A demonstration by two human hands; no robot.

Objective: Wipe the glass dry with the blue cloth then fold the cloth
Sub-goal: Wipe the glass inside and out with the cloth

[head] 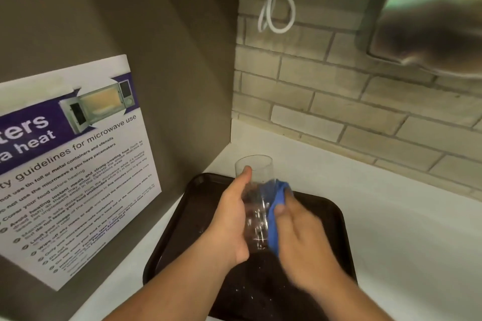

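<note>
A tall clear glass (257,190) is held above a dark tray (182,216), mouth pointing away from me. My left hand (229,219) grips its left side, thumb near the rim. My right hand (302,240) presses a bunched blue cloth (276,214) against the right side of the glass. Most of the cloth is hidden under my right palm. My right hand looks blurred. Water drops speckle the tray below the glass.
The tray lies on a white counter (404,229) in a corner. A grey panel with a microwave guidelines poster (73,164) stands on the left. A brick wall (339,101) runs behind, with a white cable (276,2) and a steel appliance (430,13) above.
</note>
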